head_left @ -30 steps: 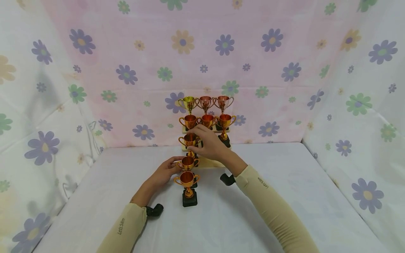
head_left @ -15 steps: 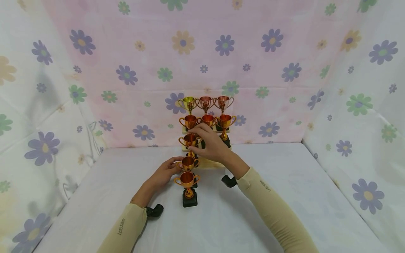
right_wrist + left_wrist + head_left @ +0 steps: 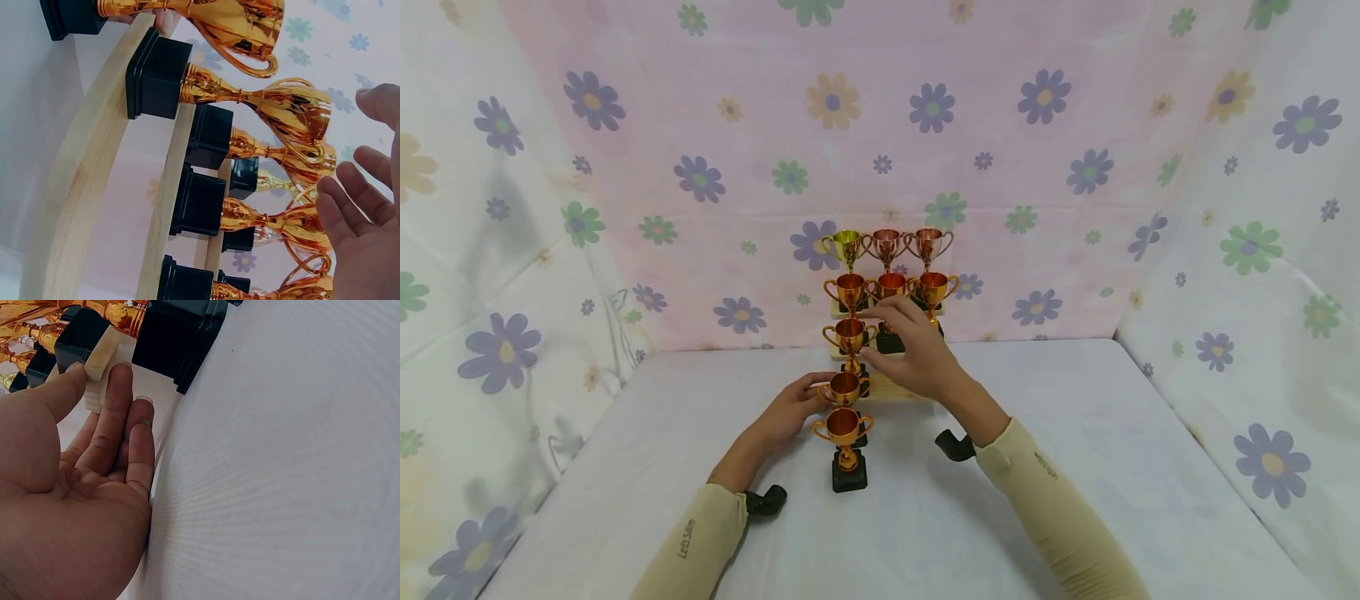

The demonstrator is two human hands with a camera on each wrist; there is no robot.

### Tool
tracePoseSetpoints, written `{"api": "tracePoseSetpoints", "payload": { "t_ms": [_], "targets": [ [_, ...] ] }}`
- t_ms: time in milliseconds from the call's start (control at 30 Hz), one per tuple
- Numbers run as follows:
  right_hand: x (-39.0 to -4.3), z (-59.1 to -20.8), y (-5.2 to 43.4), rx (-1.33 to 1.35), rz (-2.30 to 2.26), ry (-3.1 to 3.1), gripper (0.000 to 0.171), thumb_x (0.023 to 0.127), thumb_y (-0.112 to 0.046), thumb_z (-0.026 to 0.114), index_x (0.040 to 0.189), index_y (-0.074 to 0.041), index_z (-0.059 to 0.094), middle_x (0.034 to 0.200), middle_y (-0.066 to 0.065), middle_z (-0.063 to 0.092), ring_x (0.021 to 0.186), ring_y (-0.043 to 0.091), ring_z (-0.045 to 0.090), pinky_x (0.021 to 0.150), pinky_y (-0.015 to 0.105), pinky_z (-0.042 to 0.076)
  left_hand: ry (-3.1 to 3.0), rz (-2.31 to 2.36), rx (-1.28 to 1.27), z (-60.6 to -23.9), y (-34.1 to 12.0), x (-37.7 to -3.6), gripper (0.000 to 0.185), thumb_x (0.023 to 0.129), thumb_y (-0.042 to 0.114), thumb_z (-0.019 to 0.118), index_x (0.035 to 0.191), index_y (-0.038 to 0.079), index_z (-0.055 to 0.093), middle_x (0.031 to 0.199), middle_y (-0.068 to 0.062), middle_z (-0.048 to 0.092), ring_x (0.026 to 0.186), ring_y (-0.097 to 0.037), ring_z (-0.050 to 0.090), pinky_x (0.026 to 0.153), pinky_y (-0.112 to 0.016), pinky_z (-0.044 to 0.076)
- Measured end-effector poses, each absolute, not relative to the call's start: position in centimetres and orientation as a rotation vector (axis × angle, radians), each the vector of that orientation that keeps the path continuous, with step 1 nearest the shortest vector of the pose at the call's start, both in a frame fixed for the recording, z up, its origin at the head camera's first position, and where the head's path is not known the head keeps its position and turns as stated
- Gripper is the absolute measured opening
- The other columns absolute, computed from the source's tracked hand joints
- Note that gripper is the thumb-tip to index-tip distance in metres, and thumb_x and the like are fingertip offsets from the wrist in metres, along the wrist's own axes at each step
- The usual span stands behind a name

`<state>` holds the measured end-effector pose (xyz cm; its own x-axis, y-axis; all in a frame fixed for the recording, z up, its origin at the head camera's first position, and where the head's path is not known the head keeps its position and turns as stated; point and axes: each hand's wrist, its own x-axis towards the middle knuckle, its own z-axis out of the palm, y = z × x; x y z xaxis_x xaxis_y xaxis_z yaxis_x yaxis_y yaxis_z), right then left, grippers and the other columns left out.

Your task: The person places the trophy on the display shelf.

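Several small gold and copper trophy cups stand on a stepped wooden stand (image 3: 895, 385) at the back of the table. One more trophy (image 3: 844, 429) stands on the table in front of it. My left hand (image 3: 793, 408) lies beside the lowest-step trophy (image 3: 846, 387). In the left wrist view its straight fingers (image 3: 119, 394) touch the stand's wooden edge (image 3: 100, 362). My right hand (image 3: 917, 350) hovers over the stand's middle with its fingers spread and holds nothing. Its fingertips (image 3: 375, 103) are near the cups (image 3: 300, 115) of the middle trophies.
A white cloth covers the table (image 3: 1075, 467), and flowered fabric walls close in the back and both sides. Black wrist mounts (image 3: 767, 500) (image 3: 955, 446) sit at both sleeves. Black trophy bases (image 3: 153, 75) line the wooden steps.
My right hand has drifted right and toward me, off the middle trophies, uncovering a black base on the stand. The left hand and the trophies have stayed put.
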<state>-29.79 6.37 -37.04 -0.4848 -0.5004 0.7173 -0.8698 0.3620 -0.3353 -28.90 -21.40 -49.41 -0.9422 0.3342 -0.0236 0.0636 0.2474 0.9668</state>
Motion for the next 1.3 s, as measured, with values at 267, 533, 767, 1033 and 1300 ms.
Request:
{"api": "tracePoseSetpoints", "payload": {
  "t_ms": [267, 533, 767, 1033, 1300],
  "targets": [
    [-28.5, -37.7, 7.1, 1.144, 0.965, -2.09, 0.049, 0.089, -0.013, 0.086, 0.133, -0.002, 0.068, 0.124, 0.008, 0.061, 0.113, 0.024, 0.059, 0.099, 0.041, 0.054, 2.278, 1.772, 0.299, -49.4, -21.2, -28.8, 0.05, 0.111, 0.022, 0.059, 0.158, 0.013, 0.046, 0.141, -0.015, 0.068, 0.133, -0.034, 0.061, 0.124, -0.065, 0.025],
    [-27.1, -38.3, 7.3, 1.189, 0.971, -2.087, 0.04, 0.094, -0.016, 0.082, 0.13, -0.005, 0.069, 0.123, 0.006, 0.062, 0.116, 0.02, 0.06, 0.101, 0.038, 0.055, 2.295, 1.757, 0.301, -49.4, -21.3, -28.8, 0.051, 0.11, 0.022, 0.058, 0.159, 0.013, 0.045, 0.143, -0.016, 0.067, 0.133, -0.036, 0.06, 0.122, -0.065, 0.028],
    [-26.0, -38.5, 6.7, 1.29, 0.969, -2.096, 0.04, 0.095, -0.017, 0.081, 0.133, -0.01, 0.071, 0.123, 0.005, 0.063, 0.104, 0.016, 0.061, 0.091, 0.03, 0.056, 2.291, 1.756, 0.307, -49.2, -21.3, -28.6, 0.052, 0.11, 0.026, 0.059, 0.158, 0.013, 0.045, 0.141, -0.014, 0.068, 0.134, -0.035, 0.06, 0.122, -0.065, 0.028],
    [-25.0, -38.8, 5.9, 1.438, 0.921, -2.094, 0.043, 0.095, -0.022, 0.082, 0.135, -0.01, 0.07, 0.126, 0.002, 0.063, 0.111, 0.019, 0.064, 0.096, 0.026, 0.055, 2.29, 1.745, 0.332, -49.3, -21.3, -28.7, 0.052, 0.111, 0.028, 0.057, 0.159, 0.012, 0.044, 0.143, -0.016, 0.066, 0.136, -0.036, 0.059, 0.122, -0.065, 0.029],
    [-24.2, -39.1, 5.2, 1.52, 0.746, -2.152, 0.047, 0.097, -0.032, 0.08, 0.138, -0.013, 0.069, 0.131, 0.001, 0.063, 0.12, 0.014, 0.058, 0.103, 0.027, 0.051, 2.279, 1.758, 0.37, -49.5, -21.5, -29.0, 0.05, 0.112, 0.027, 0.057, 0.158, 0.013, 0.045, 0.146, -0.015, 0.064, 0.134, -0.034, 0.06, 0.121, -0.061, 0.034]
  ]
}}
